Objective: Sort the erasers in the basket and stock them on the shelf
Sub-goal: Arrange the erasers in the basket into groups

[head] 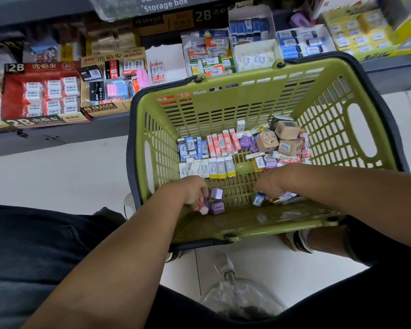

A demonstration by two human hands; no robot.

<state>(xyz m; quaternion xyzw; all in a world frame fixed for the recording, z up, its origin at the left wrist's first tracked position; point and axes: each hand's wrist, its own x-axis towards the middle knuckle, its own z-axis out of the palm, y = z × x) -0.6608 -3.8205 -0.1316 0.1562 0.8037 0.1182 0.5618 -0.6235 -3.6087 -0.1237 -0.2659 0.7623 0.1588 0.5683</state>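
Shelf [64, 135] cartons [10, 98] — "2B", "4B ERASER"

One basket [247, 100] holds three tan cubes [287, 129], about five orange erasers [222, 144] in a row, about four blue erasers [190, 146], three yellow-ended erasers [221, 167], and two purple blocks [217, 200] near its front wall.

A clear box [152, 8] at the top read "Storage box". The black carton [203, 16] beneath it bore "2B", and the dark box [148, 21] beside that read "4B ERASER". The red display box [12, 96] showed "2B" on its flap and front edge. The tan display box [97, 108] read "4B ERASER". On the basket [223, 103], far wall, one label read "miffy" and a red one "2B". Smaller print was too blurred to read.
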